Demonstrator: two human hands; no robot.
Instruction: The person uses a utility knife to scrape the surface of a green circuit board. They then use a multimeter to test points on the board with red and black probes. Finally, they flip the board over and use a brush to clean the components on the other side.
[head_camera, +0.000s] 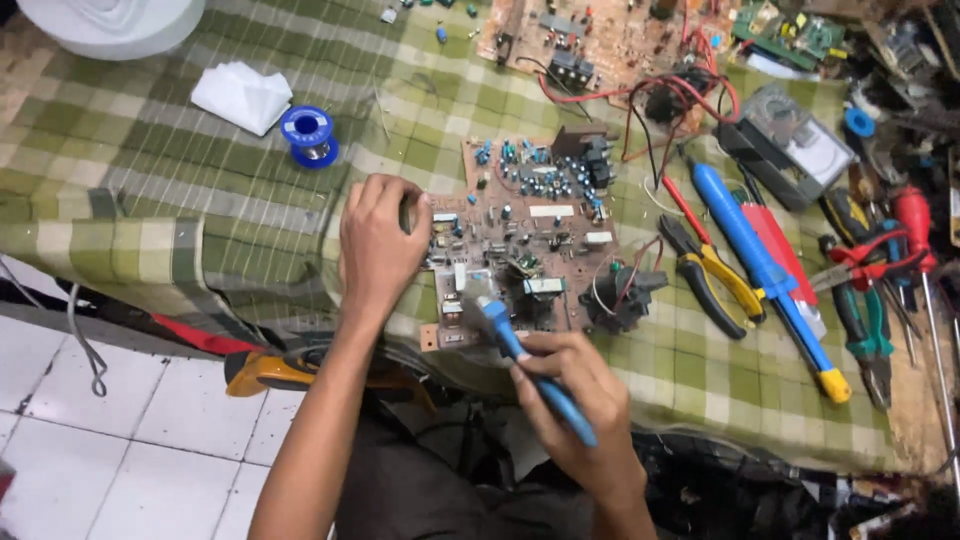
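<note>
A brown circuit board (530, 235) crowded with small parts lies on a green checked cloth (250, 190). My left hand (378, 245) rests on the board's left edge, fingers curled over it. My right hand (575, 390) grips a blue-handled brush (520, 355), whose pale bristle tip touches the board near its lower left corner. A black component on wires (622, 295) hangs off the board's right side.
Right of the board lie yellow-handled pliers (715, 280), a blue soldering iron (765, 265), screwdrivers and cutters (880, 300), a multimeter (790, 140). A blue solder spool (308, 135), white cloth (240, 95), another board (600, 40) sit behind. White tiled floor (120, 420) lies below left.
</note>
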